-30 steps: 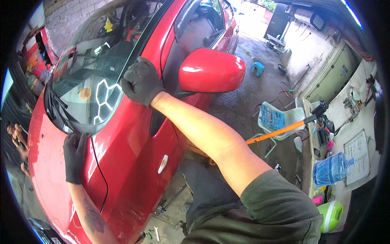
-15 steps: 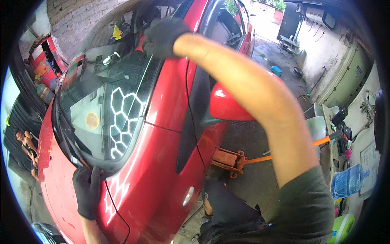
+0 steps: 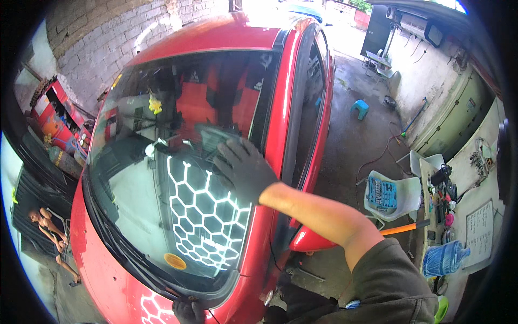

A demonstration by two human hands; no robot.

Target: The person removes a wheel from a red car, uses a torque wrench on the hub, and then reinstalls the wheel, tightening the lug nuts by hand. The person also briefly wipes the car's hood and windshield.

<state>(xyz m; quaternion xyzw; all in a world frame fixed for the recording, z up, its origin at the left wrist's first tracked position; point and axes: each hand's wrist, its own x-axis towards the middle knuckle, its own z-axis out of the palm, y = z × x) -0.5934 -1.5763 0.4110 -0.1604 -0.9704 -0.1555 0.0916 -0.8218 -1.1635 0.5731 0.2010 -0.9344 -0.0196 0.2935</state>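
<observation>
My right hand (image 3: 245, 170), in a dark glove, lies nearly flat against the outside of the windshield (image 3: 129, 200) of a red car, fingers stretched out. Just past its fingertips is a greyish patch on the glass, which could be a reflection. My left hand (image 3: 189, 311), also gloved, rests at the base of the windshield by the hood edge, near the wiper (image 3: 127, 256). Its fingers show only in part, and nothing is seen in them. Bright hexagon-shaped lamp reflections cover the lower glass, near a round orange sticker (image 3: 175, 261).
The red side mirror (image 3: 313, 240) sits below my right forearm. An orange jack handle (image 3: 406, 227), a chair (image 3: 394, 197) holding a blue case, a crowded bench and a blue water jug (image 3: 445, 258) stand right. A person (image 3: 49, 229) sits at far left.
My right hand has come down from the windshield's upper side edge onto the middle of the glass. The view has shifted, showing the roof and more windshield. My left hand stays at the windshield base.
</observation>
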